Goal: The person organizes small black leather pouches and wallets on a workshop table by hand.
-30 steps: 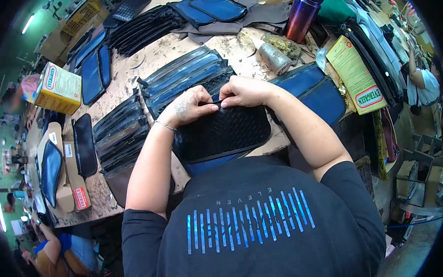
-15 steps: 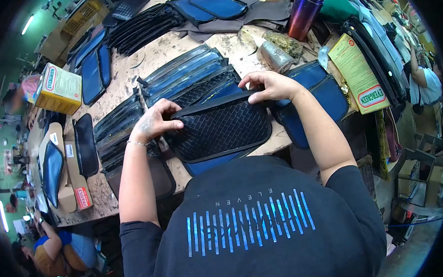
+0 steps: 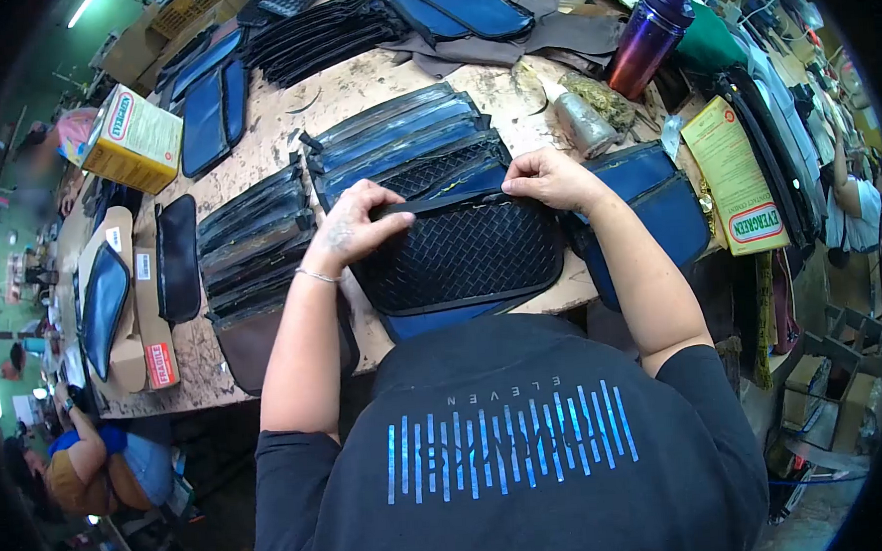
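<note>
A black panel with a basket-weave pattern (image 3: 465, 254) and a smooth dark border lies in front of me on top of a blue piece (image 3: 463, 317). My left hand (image 3: 363, 223) grips the panel's upper left edge between thumb and curled fingers. At the upper right edge, my right hand (image 3: 550, 180) pinches the border with thumb and forefinger. Just beyond the panel lies an overlapping row of blue and black pieces (image 3: 393, 128) with rough, dark-stained edges. A similar overlapping row (image 3: 252, 250) lies beside my left forearm.
Blue panels (image 3: 657, 204) lie right of my right hand. Yellow Evergreen tins stand left (image 3: 132, 140) and right (image 3: 738, 175). A purple-red bottle (image 3: 651, 40) and a smeared container (image 3: 585, 123) stand at the back right. Black pieces are stacked (image 3: 319, 34) at the back. Another person (image 3: 111, 457) is at lower left.
Both hands still hold the panel's top edge. The right hand's fingers have drawn closer into a pinch on the border. The whole view has shifted slightly.
</note>
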Motion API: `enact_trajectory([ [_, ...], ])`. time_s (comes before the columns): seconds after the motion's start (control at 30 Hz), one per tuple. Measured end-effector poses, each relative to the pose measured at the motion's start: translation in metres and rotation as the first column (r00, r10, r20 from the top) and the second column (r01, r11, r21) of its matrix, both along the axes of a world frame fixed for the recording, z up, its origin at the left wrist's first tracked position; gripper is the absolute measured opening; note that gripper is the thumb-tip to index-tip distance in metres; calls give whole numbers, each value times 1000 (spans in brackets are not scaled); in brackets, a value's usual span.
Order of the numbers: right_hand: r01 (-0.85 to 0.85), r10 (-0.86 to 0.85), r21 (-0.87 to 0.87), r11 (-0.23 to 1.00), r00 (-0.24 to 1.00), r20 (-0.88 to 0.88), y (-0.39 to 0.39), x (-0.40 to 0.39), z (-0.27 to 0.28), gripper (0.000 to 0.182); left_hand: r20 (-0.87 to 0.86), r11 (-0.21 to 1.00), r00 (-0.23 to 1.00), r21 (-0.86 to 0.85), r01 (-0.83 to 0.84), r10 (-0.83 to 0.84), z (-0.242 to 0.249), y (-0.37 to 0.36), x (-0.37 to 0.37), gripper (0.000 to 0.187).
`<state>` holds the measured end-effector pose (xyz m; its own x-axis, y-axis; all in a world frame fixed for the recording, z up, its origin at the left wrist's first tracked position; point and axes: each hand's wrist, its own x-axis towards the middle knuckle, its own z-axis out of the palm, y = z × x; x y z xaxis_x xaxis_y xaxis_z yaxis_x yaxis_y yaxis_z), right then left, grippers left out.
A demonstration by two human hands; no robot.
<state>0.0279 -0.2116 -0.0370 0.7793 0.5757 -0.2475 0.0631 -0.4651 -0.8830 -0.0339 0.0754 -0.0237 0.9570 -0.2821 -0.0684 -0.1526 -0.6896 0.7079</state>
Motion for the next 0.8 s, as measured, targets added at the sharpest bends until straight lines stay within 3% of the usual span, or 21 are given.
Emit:
enact_trajectory([
  [0.03,30,-29,-36,999,999,30,2,0,-1,15,105,995,994,92,23,-33,3,-8,-1,35],
  [0.17,88,-88,-6,996,996,17,5,-1,-3,16,180,971,984,237,-29,-14,12,-33,-2,31],
  [0.23,97,-97,-30,995,995,11,4,-2,0,16,195,971,981,238,-35,-12,12,-36,2,27],
  [0.3,104,-104,-22,994,994,11,4,-2,-1,17,116,994,993,105,-39,26,6,-34,9,24],
  [0.43,102,-101,-46,994,995,19,3,-1,-3,19,33,996,998,74,56,-58,14,-39,8,30],
  [0.53,60,-59,-36,998,998,32,3,0,-1,20,146,944,976,311,108,-160,29,-53,7,39],
  [0.57,57,-56,-38,998,998,32,3,1,0,20,146,945,977,310,105,-156,29,-58,10,39],
  [0.63,-21,26,-75,997,997,70,1,1,4,19,1,945,979,258,199,-206,30,-66,20,34],
  [0.67,-18,24,-78,997,997,72,1,-1,8,19,-26,965,972,120,233,-232,20,-65,26,28],
  [0.73,-79,130,-155,985,925,356,7,-9,19,18,-67,962,961,35,272,-269,15,-63,34,27],
  [0.77,-113,183,-198,974,906,382,11,-10,22,20,-108,952,946,-49,301,-305,14,-62,37,25],
  [0.8,-105,173,-197,975,915,366,16,-10,26,19,-254,970,936,-73,232,-243,25,-64,36,24],
])
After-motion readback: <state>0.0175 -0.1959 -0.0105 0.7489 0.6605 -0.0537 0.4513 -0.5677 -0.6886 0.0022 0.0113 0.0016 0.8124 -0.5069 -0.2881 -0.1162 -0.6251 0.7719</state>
